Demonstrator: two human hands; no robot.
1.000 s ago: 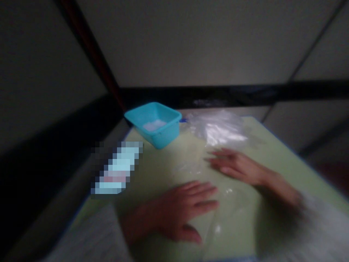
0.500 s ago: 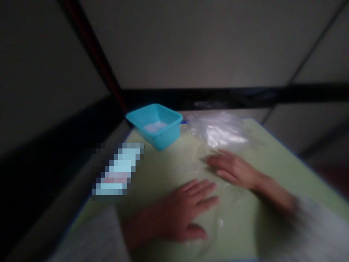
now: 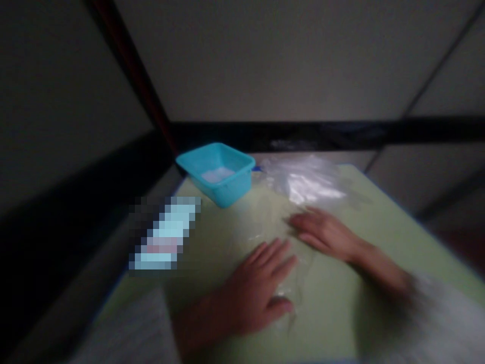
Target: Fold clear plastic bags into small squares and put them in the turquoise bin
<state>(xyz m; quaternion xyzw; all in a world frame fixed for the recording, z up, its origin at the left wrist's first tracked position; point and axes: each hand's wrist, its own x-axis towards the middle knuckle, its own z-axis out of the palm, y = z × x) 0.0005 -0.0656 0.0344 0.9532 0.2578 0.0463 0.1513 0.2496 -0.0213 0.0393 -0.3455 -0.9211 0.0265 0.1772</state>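
My left hand (image 3: 261, 288) lies palm down over a thin clear plastic bag (image 3: 255, 227), its fingers stretched out and the thumb apart. The bag is nearly see-through; only its glints and creases show on the yellow-green tabletop (image 3: 326, 313). Farther up and to the right, my right hand (image 3: 322, 232) rests flat near the bag's right side, fingers extended to the left. Whether its fingertips touch the film is too blurred to tell. Neither hand grips anything.
A turquoise plastic basin (image 3: 235, 187) with something whitish in it stands at the back left. A pile of clear plastic bags (image 3: 306, 182) lies beside it at the back. A blurred-out, phone-like object (image 3: 170, 227) is at the table's left edge. Walls enclose the back and left.
My left hand has slid slightly up and away across the film, and the creases near its thumb have shifted. My right hand has hardly moved.
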